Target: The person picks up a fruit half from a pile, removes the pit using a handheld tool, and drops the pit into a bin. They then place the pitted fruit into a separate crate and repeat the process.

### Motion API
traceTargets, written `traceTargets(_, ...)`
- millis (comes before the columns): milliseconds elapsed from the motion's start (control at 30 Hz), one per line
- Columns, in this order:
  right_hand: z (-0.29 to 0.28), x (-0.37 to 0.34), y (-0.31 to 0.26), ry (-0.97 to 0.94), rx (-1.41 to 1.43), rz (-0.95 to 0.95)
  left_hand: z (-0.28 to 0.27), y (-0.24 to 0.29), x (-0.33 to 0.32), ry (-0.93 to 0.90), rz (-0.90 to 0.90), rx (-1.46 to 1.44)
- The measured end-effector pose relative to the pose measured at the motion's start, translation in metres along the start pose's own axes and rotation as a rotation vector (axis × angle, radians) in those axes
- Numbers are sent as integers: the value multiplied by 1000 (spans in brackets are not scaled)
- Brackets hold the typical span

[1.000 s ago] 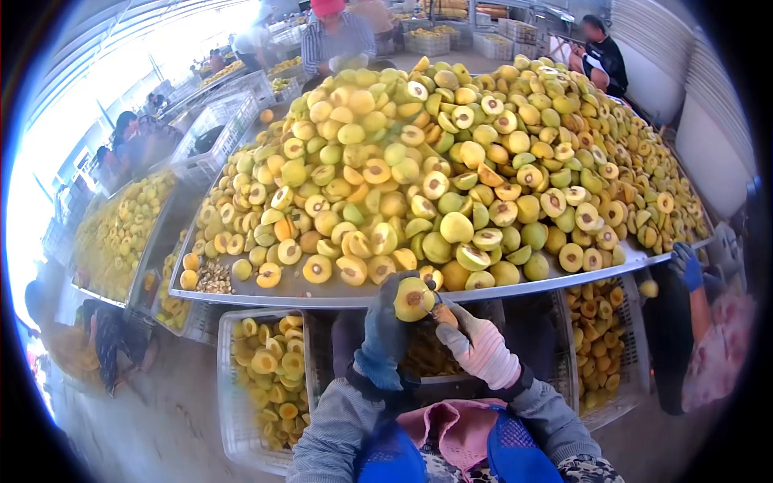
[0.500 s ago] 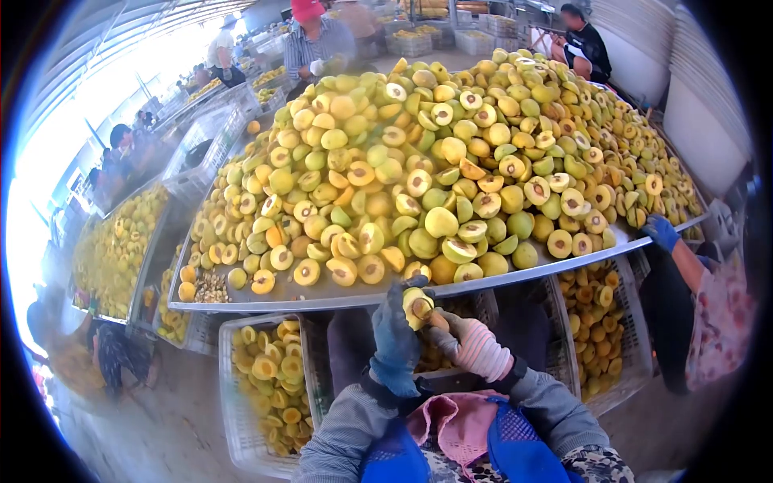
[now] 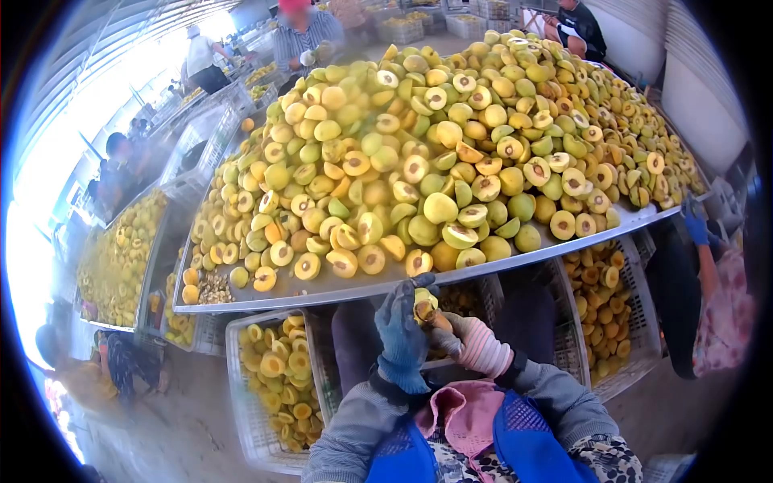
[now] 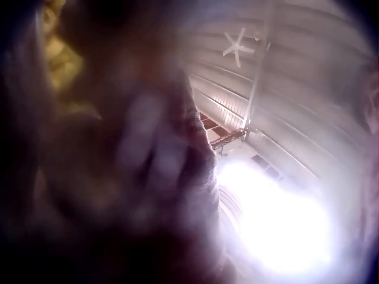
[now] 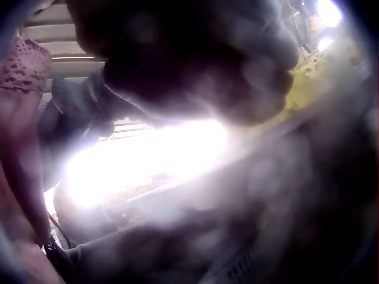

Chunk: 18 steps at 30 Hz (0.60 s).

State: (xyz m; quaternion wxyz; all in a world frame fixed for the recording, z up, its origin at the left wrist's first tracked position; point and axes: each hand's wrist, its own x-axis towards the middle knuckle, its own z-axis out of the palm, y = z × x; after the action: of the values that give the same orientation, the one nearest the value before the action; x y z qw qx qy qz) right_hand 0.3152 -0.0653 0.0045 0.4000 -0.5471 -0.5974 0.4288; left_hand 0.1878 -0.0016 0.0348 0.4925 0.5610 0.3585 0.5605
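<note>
In the head view my left hand (image 3: pixel 400 334), in a blue-grey glove, grips a yellow-green peach half (image 3: pixel 424 303) just in front of the table edge. My right hand (image 3: pixel 481 346), in a white and pink striped glove, holds a pitting tool by its brown wooden handle (image 3: pixel 440 321). The tool's metal end is hidden at the peach, between the two hands. A large heap of halved peaches (image 3: pixel 439 208), many with pits showing, covers the metal table (image 3: pixel 322 301). Both wrist views are mostly dark, blurred glove and glare.
Below the table edge stand a left crate (image 3: pixel 241 386) and a right crate (image 3: pixel 640 354), both holding peach halves. Small pits (image 3: pixel 216 288) lie at the table's left corner. Another person's blue-gloved hand (image 3: pixel 695 221) is at the right edge. Other people work farther back.
The tool's metal loop, visible at the cut face a second ago, is now hidden at the peach. The peach has turned in my left hand, showing less of its cut face. The head view has shifted.
</note>
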Motion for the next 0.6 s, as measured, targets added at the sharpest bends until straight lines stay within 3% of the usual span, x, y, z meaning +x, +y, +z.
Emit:
traceTargets(33,-1,-1,-4,-5,-62,51,-2,1,1,-31,-12,17)
traceTargets(67,0,-7,-13,-27,222,51,-6,4,4,-86,-77,-66)
traceTargets(100,-1,-8,-14,-82,299,140,-9,7,6,-135,-146,-146)
traceTargets(167,-6,-11,-15,-202,442,316,-15,14,13,-269,-387,-515)
traceTargets(300,-20,-8,-39,-244,344,302,-19,3,20,-362,-362,-479)
traceTargets(367,-23,-7,-35,-333,449,301,-24,3,22,-449,-413,-496)
traceTargets(433,-21,-5,-34,-456,597,405,-19,17,12,-310,-597,-815)
traceTargets(467,-11,-9,-46,-361,751,371,-15,25,3,-228,-661,-997)
traceTargets(500,-10,-4,-13,-508,666,445,-21,22,3,-214,-617,-936)
traceTargets(533,-14,-4,-18,-533,625,440,-27,19,3,-198,-574,-873)
traceTargets(567,-18,-3,-23,-556,584,431,-37,26,1,18,-441,-676)
traceTargets(600,-23,0,-20,-494,492,434,-61,25,5,86,-379,-544)
